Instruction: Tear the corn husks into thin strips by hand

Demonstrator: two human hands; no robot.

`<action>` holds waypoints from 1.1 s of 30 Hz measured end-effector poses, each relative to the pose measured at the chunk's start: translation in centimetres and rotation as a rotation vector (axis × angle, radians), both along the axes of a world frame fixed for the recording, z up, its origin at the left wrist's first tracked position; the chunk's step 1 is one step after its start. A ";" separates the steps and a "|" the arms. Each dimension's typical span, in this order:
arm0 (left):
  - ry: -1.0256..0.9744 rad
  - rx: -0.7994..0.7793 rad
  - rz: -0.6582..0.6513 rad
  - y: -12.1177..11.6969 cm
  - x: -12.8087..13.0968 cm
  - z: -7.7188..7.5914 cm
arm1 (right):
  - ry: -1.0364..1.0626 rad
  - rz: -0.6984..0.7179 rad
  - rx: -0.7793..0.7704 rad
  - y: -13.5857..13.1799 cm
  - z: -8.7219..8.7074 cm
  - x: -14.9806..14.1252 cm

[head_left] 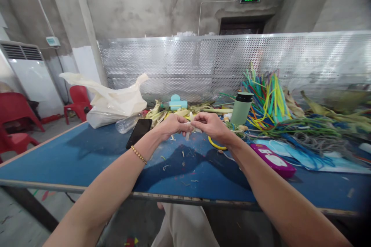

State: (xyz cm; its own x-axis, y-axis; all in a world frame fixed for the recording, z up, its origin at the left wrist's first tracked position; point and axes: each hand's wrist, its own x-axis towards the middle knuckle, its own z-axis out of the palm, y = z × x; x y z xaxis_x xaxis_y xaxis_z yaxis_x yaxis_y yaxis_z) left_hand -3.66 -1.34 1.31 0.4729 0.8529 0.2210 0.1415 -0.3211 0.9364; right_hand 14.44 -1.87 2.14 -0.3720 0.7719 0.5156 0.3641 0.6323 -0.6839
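Note:
Over the middle of the blue table, my left hand (pixel 171 126) and my right hand (pixel 213 124) meet fingertip to fingertip. Both are closed in a pinch on a short pale strip (pixel 191 116), which looks like corn husk. Its ends stick out above and below the fingers, while the part between them is mostly hidden. Behind my hands lies a heap of pale and greenish husks (pixel 155 113). A yellow ring (pixel 216 144) rests on the table below my right hand.
A black phone (pixel 139 132), a clear plastic bottle (pixel 125 124) and a cream bag (pixel 116 104) lie left. On the right stand a green tumbler (pixel 241 110) and coloured strips (pixel 269 100), with a purple box (pixel 274 160) nearer. Small scraps litter the blue table (pixel 72 162).

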 end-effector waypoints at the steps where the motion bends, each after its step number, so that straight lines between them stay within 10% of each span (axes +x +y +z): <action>1: -0.001 -0.002 0.002 0.0 0.0 0.0 | 0.005 0.015 -0.015 0.0 0.0 0.0; 33: -0.028 0.015 -0.087 0.7 -0.1 -0.4 | 0.052 -0.025 -0.017 0.7 -0.5 0.4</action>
